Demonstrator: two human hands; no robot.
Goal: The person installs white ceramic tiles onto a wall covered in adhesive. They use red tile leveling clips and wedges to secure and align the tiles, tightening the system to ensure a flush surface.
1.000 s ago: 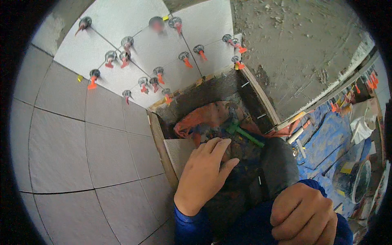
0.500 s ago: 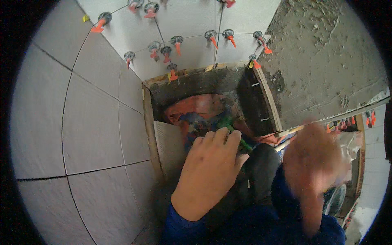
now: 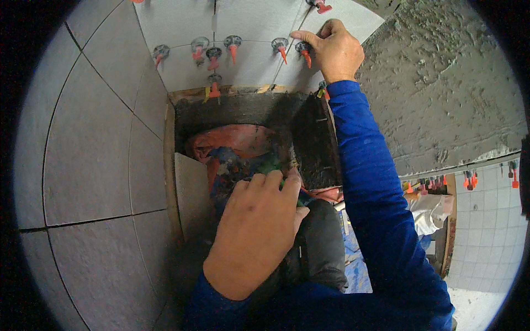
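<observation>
The right hand [image 3: 335, 52] has swung up to one o'clock, onto the white tiles [image 3: 251, 22]; half a second ago it was a blur between three and four o'clock, and a second ago a loose fist between four and five. Its thumb now points to ten o'clock with the other fingers curled, just beside a red clip [image 3: 305, 57] at its nine o'clock; whether they grip anything, I cannot tell. The left hand [image 3: 254, 231] stays at six o'clock over the recess [image 3: 232, 113], its fingers loosely spread, nothing seen in them. Behind its fingertips, near the centre, the green hammer [image 3: 269, 165], plain a second ago, is mostly hidden. Rough cement [image 3: 441, 88] lies at two o'clock.
</observation>
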